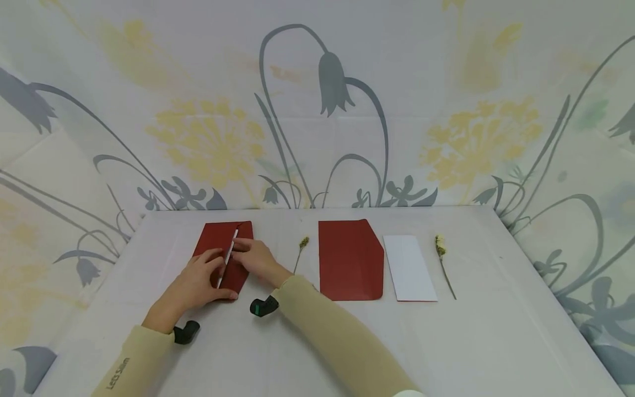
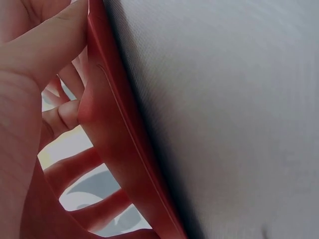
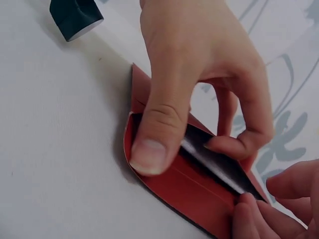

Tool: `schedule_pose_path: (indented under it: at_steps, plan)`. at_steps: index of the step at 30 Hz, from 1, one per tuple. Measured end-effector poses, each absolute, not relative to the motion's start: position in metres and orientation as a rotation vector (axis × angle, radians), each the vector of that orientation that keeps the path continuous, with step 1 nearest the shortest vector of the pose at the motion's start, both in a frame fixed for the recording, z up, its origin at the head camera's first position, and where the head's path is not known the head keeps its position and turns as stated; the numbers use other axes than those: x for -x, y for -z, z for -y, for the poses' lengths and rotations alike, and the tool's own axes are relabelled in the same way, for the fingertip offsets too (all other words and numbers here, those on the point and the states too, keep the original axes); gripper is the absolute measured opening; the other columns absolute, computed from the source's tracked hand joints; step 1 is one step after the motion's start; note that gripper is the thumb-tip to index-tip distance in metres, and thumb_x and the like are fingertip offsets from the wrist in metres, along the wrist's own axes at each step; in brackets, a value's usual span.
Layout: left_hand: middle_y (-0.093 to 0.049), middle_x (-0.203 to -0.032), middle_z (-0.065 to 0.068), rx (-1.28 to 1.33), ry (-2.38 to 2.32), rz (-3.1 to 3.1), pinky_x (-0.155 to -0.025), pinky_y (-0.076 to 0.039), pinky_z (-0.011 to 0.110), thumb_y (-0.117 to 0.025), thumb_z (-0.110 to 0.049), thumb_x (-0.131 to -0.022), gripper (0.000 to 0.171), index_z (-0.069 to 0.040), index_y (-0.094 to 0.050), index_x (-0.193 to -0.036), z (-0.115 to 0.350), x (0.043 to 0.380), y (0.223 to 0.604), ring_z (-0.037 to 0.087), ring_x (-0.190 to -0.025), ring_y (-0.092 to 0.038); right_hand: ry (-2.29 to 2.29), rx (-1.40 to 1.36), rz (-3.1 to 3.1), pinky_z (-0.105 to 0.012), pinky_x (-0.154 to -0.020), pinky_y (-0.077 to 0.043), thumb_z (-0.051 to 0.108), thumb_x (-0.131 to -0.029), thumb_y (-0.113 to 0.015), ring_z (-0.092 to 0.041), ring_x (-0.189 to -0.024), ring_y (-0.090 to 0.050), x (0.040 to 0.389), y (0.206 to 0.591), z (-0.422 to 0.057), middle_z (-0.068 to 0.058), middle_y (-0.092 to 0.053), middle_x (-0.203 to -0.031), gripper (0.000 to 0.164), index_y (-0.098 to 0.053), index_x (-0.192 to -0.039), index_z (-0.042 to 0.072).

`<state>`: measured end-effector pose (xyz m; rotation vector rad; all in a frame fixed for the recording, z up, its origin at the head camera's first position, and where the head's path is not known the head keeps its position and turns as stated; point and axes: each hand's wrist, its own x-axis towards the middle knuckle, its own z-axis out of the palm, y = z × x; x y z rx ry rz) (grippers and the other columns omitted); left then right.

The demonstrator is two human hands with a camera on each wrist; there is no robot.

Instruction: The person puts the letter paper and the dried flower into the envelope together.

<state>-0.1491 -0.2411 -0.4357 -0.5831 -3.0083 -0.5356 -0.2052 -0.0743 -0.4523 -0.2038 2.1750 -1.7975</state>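
Note:
On the left of the table lies a red envelope (image 1: 213, 236) with its flap side to the right. The edge of a white card (image 1: 229, 249) shows in its opening and looks dark in the right wrist view. My left hand (image 1: 197, 278) grips the envelope, its thumb (image 3: 157, 144) on the near end and its other fingers toward the far side. From the right, my right hand (image 1: 258, 259) reaches over the flap and pinches the card's far part with its fingertips (image 3: 244, 214). The left wrist view shows the red envelope edge (image 2: 124, 134) between thumb and fingers.
Right of my hands lie a small dried flower (image 1: 303, 243), a second red envelope (image 1: 349, 259), a white card (image 1: 409, 267) and another dried flower (image 1: 441, 248). White cloth covers the table (image 1: 476, 342); a floral curtain (image 1: 317, 138) hangs behind.

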Motion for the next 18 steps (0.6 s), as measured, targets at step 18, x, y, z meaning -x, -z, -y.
schedule_pose_path:
  at_steps: [18]
  plan:
    - [-0.045, -0.141, 0.026, 0.54, 0.514, 3.06, -0.089, -0.048, 0.066, -0.088, -0.05, -0.069, 0.05, -0.018, -0.052, -0.084, 0.237, 0.151, 0.436, 0.056, -0.123, -0.042, 1.816, 0.288, -2.146, -0.026, -0.088, -0.053, 0.008, -0.098, -0.062, -0.016, -0.108, -0.066, 0.214, 0.425, -0.007, -0.002, -0.067, -0.123, 0.037, -0.061, -0.135, 0.007]
